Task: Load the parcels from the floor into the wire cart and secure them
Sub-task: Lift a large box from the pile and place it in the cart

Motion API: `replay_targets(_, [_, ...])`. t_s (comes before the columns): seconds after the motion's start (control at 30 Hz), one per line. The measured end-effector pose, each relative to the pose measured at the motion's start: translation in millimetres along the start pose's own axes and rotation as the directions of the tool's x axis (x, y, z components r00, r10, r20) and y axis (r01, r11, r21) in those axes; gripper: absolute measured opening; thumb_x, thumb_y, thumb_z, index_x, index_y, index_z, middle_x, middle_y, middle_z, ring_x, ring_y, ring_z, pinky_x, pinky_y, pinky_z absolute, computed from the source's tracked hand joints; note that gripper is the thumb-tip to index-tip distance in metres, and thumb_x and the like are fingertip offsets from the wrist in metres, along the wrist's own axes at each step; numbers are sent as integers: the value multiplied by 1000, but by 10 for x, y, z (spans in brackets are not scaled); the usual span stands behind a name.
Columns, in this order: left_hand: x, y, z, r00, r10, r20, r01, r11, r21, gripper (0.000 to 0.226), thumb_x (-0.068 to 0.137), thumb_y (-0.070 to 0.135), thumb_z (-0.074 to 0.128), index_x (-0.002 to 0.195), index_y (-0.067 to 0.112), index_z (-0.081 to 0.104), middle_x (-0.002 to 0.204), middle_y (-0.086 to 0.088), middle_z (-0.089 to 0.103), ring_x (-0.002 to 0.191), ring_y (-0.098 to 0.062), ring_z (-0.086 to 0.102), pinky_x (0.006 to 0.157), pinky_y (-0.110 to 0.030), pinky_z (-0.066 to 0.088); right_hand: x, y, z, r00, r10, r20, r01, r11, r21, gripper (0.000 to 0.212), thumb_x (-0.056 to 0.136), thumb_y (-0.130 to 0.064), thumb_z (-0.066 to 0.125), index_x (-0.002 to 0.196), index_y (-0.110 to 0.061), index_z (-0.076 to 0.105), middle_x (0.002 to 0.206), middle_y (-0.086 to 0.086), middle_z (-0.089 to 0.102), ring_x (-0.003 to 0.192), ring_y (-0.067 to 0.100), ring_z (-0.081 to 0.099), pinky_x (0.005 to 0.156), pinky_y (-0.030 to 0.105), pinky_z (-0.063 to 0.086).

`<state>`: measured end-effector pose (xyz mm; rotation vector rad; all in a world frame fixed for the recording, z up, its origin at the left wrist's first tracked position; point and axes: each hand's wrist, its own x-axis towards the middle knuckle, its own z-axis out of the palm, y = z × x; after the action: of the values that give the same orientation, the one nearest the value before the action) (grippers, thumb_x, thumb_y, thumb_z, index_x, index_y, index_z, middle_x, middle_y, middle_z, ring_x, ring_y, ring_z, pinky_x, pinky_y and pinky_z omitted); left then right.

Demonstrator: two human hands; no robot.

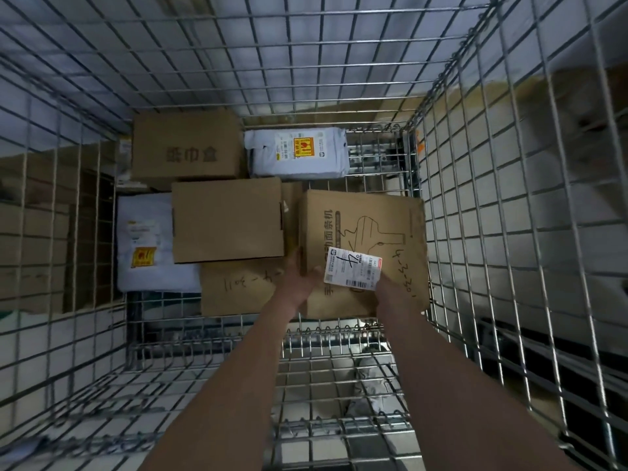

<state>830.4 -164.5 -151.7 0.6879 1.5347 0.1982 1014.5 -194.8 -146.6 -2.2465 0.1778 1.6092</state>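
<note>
The head view looks down into the wire cart [452, 171], which holds six parcels: four cardboard boxes and two white bags. The left hand [300, 278] and right hand [390, 294] grip the labelled box [370, 229] at the cart's right side.

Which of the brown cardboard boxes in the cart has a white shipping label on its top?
The box at the right side, held by both hands. It alone shows a white label and a line drawing.
</note>
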Motion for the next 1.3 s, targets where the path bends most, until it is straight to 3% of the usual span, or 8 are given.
replay_targets(0.07, [22, 40, -5, 999, -41, 8, 41, 998, -38, 99, 76, 46, 82, 151, 49, 18, 158, -2, 37, 141, -31, 40, 111, -62, 35, -35, -80, -81, 1000, 6, 9, -6, 1000, 16, 59, 83, -60, 66, 124, -19, 62, 129, 8, 64, 108, 24, 66, 74, 35, 55])
replay_targets(0.2, [89, 123, 53, 1000, -22, 19, 24, 993, -113, 117, 69, 37, 89, 155, 41, 9, 158, -5, 37, 142, -31, 39, 112, -61, 35, -93, -232, -279, 998, 13, -63, -9, 998, 64, 45, 105, -25, 42, 144, -3, 43, 147, 14, 46, 135, 35, 45, 95, 41, 43])
replay_targets(0.37, [185, 38, 137, 998, -39, -52, 32, 992, -120, 134, 59, 37, 93, 158, 34, 2, 161, -8, 29, 146, -33, 31, 117, -59, 27, 1190, 311, -661, 985, 172, 22, -173, 966, 194, 76, 71, -43, 82, 137, -20, 51, 138, 16, 52, 119, 45, 53, 82, 63, 53])
replay_targets(0.53, [74, 30, 195, 997, -70, -29, 67, 991, -114, 98, 63, 47, 88, 145, 18, 41, 135, 1, 60, 119, -25, 61, 102, -51, 49, 130, 135, -497, 976, 215, 42, -207, 847, 490, 63, 96, -52, 56, 141, -12, 41, 136, 15, 49, 131, 39, 46, 94, 56, 47])
replay_targets(0.77, [64, 101, 119, 1000, 8, 11, -5, 961, -276, 92, 63, 48, 90, 141, 24, 47, 123, 0, 69, 111, -27, 66, 86, -48, 57, 336, 465, -325, 964, 143, 223, -253, 749, 613, 107, 42, -76, 84, 130, -21, 60, 124, 17, 67, 116, 43, 59, 94, 66, 47])
replay_targets(0.9, [33, 248, 84, 1000, 5, 11, -2, 962, -274, 55, 81, 28, 80, 128, 20, 53, 108, 4, 68, 95, -16, 67, 69, -29, 55, 140, 406, -305, 979, 70, 193, -183, 723, 667, 87, 58, -70, 82, 126, -19, 64, 124, 16, 67, 117, 39, 59, 98, 61, 46])
replay_targets(1.07, [-114, 369, -44, 1000, -5, -24, -2, 952, -305, 59, 72, 27, 86, 125, 14, 64, 111, -5, 74, 102, -25, 70, 90, -46, 58, -71, 313, -327, 973, -45, 225, -137, 672, 727, 61, 83, -55, 70, 130, -17, 61, 110, 13, 74, 110, 31, 63, 102, 50, 49])
replay_targets(1.3, [-521, 630, -438, 999, 40, 15, -33, 942, -335, 51, 75, 27, 85, 119, 14, 65, 109, -7, 76, 99, -29, 73, 83, -45, 60, -529, 77, -519, 953, -107, 285, -147, 658, 739, 45, 88, -34, 73, 125, -12, 62, 113, 16, 73, 113, 34, 64, 96, 50, 53])
